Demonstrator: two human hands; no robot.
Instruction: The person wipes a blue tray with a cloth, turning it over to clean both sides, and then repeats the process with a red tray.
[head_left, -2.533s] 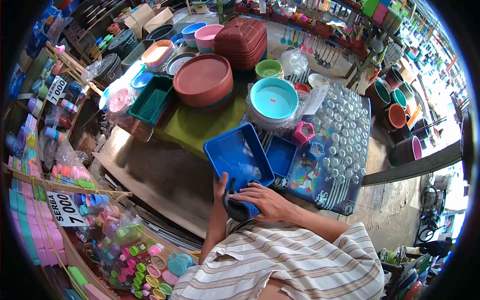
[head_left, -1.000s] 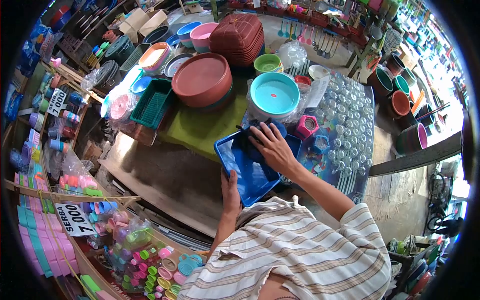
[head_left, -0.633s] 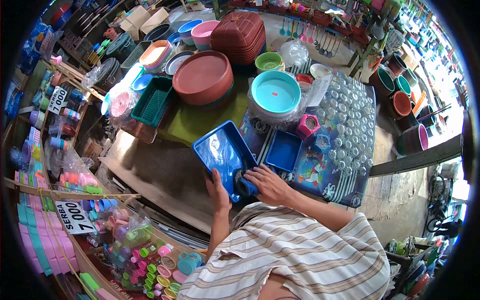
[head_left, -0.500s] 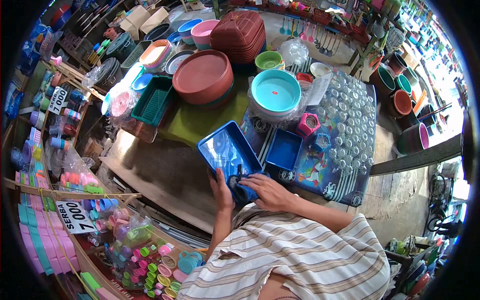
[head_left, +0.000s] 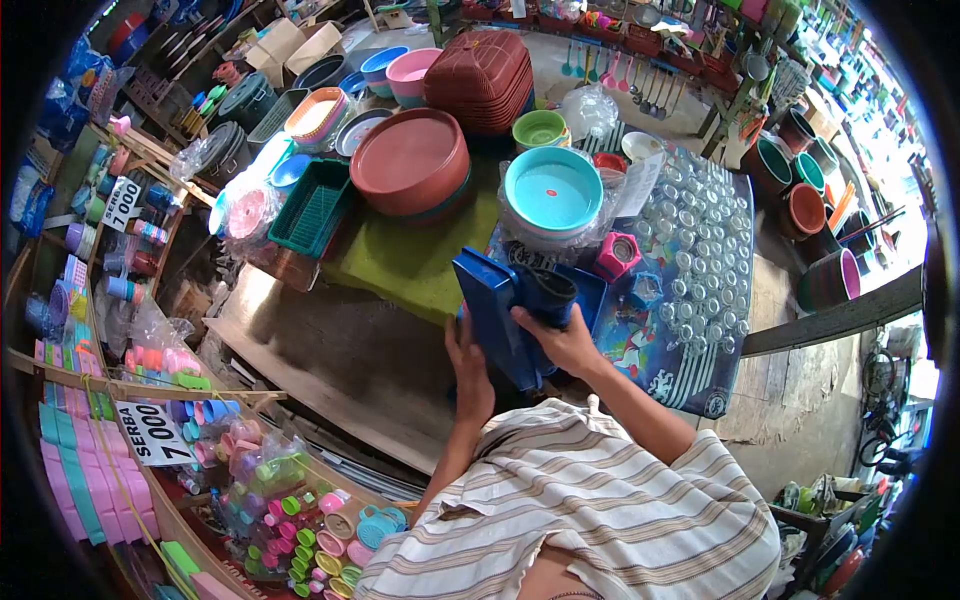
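The blue tray (head_left: 497, 318), tipped up, long axis 11-to-5, lies at 1 o'clock from the open-fingered left hand (head_left: 470, 370) and 10 o'clock from the right hand (head_left: 564, 342), which grips a dark cloth (head_left: 548, 294).

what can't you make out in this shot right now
All in the head view:
- Most of the held blue tray's broad faces: steeply tilted, partly behind the dark cloth.
- Most of the right hand's fingers: hidden by the cloth.
- Much of the other blue tray: covered by the held tray, cloth and hand.
- Writing on the white sheet: too small.
- The rest of the striped shirt: cut off by the bottom edge.
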